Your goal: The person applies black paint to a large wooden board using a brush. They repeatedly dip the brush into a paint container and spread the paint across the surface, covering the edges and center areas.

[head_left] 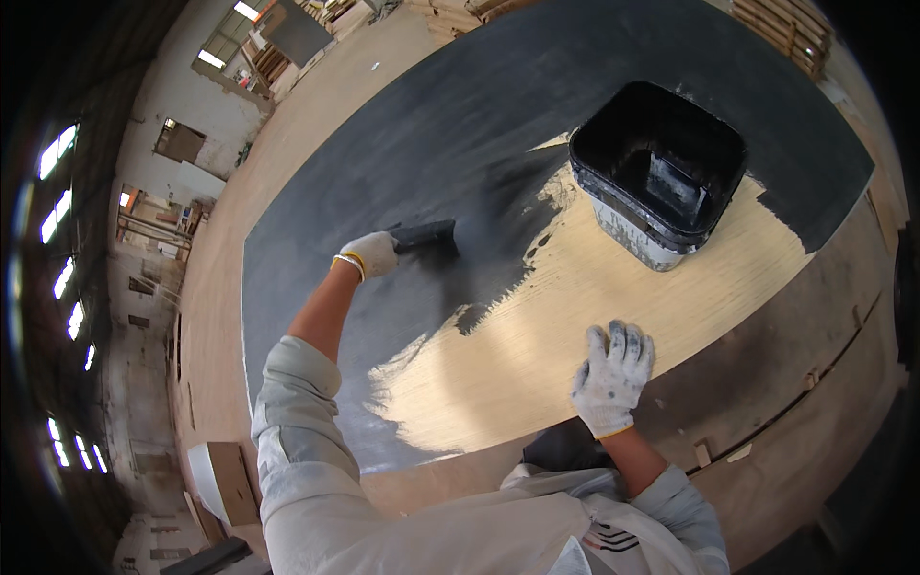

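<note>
My left hand (372,254), in a white knit glove with a yellow cuff, is closed round a wide, black-coated paintbrush (426,235). The brush lies against the dark painted part of a large wooden panel (517,369), and its bristles blend into the black. My right hand (613,374), in a stained white glove, lies flat with fingers stretched on the bare pale wood near the panel's close edge. Beyond it stands a squarish bucket (623,225) on the panel, white outside with black smears. Its inside is coated black, with a pale patch low on the wall.
Black paint covers the panel's left and far parts, with a ragged border against the bare wood. Timber stacks (786,34) stand at the far right. Small wood blocks (702,452) lie to the right of me. A pale box-like piece (222,482) stands at lower left.
</note>
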Motion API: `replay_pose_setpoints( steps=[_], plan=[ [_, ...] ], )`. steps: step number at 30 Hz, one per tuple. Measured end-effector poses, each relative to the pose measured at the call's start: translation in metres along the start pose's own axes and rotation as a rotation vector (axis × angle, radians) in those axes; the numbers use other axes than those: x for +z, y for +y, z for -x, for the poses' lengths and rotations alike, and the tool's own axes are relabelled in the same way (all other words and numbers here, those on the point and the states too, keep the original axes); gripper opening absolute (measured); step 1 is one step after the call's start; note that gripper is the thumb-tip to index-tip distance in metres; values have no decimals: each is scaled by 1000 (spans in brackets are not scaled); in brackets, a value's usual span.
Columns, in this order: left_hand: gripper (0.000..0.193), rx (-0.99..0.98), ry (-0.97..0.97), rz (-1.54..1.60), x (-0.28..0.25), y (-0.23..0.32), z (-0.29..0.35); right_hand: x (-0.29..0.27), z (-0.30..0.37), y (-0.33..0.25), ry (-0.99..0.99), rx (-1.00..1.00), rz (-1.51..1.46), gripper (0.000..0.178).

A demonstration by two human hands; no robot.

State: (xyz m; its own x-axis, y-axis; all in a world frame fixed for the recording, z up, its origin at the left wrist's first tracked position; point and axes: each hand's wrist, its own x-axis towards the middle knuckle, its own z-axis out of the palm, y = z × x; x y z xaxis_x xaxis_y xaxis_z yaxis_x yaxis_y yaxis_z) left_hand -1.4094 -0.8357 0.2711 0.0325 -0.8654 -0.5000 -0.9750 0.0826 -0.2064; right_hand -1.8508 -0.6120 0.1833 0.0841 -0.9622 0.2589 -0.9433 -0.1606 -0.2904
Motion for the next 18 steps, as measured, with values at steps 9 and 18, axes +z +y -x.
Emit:
replay_pose_setpoints(
  steps=[9, 18],
  plan=[
    [32, -74, 71, -33, -32, 42, -42, -6, -1, -3, 13, -49, -48, 57],
    [36, -89, -12, -119, -21, 92, 36, -12, -3, 2, 24, -127, -49, 58]
  ],
)
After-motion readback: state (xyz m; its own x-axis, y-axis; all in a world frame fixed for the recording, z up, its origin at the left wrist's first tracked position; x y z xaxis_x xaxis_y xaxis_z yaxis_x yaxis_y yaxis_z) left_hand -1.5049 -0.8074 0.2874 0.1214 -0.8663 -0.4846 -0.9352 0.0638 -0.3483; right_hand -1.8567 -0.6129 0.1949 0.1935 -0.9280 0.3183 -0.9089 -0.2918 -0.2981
